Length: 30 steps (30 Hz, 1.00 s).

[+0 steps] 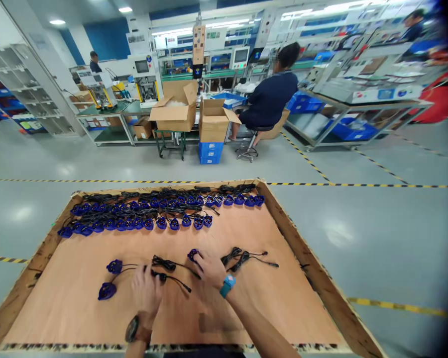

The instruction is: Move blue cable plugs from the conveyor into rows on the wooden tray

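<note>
On the wooden board (179,313), blue round parts with black cables lie about my hands. My right hand (211,269) has its fingers closed on one blue round part (192,254). Two bundled black cables (236,257) extend to the right of it. My left hand (146,288), palm down, grips a black cable bundle (160,276), whose thin end points right. Left of that hand lie two more blue round parts, an upper one (114,266) and a lower one (106,291). Another coiled cable (165,263) rests just beyond my left fingers.
Rows of blue parts (138,223) with black cables line the board's far side. A raised wooden rim (302,253) borders it. Beyond the floor tape stand open cardboard boxes (213,127), stacked blue crates (210,153) and a seated person (271,97) at a bench.
</note>
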Tool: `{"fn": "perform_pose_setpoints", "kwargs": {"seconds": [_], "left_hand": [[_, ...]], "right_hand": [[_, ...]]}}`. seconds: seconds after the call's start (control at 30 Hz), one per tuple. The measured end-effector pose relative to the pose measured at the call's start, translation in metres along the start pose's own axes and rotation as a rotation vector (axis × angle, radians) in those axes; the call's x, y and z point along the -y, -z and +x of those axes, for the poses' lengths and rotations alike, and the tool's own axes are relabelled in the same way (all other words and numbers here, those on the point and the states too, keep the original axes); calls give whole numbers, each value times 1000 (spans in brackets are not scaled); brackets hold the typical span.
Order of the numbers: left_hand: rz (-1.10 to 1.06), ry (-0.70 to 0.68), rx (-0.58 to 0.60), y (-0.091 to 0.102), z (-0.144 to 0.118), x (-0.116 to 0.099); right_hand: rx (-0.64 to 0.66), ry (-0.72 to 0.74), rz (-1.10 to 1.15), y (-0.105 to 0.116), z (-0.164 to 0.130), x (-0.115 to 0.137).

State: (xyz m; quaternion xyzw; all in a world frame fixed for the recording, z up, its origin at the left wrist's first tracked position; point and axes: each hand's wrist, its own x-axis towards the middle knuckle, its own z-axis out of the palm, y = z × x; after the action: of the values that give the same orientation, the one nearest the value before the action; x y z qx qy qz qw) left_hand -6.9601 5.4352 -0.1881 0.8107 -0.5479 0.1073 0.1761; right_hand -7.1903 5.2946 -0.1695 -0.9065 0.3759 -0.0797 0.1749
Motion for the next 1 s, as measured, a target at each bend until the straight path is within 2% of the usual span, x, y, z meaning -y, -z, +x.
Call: {"fn": "perform_pose_setpoints", "kwargs": {"seconds": [0.1, 0.2, 0.3, 0.4, 0.5, 0.63, 0.73, 0.83, 0.9, 1.0], "left_hand": [[-185, -123, 145, -19, 11, -56], [-290, -237, 323, -29, 27, -91], [-281, -353, 481, -30, 45, -102], [-211, -410, 569, -29, 62, -100], [-173, -387, 567, -31, 70, -100], [-197, -319, 517, -31, 68, -102], [-234, -363, 491, -24, 64, -103], [-246, -465, 536, -21, 60, -106], [-245, -499, 549, -26, 52, -112], [-217, -425, 491, -44, 32, -127]], "right_hand": [[46, 29, 117, 4, 5, 1], [-15, 59, 244, 19, -4, -15], [-135, -14, 243, 33, -25, -51], [-126, -64, 160, 39, -54, -91], [-56, -11, 103, 36, -78, -119], [-5, -3, 28, 28, -85, -130], [31, 13, -37, 27, -79, -129], [27, 54, -105, 29, -74, -129], [7, 81, -151, 29, -76, -131], [-39, 42, -236, 25, -81, -144]]}}
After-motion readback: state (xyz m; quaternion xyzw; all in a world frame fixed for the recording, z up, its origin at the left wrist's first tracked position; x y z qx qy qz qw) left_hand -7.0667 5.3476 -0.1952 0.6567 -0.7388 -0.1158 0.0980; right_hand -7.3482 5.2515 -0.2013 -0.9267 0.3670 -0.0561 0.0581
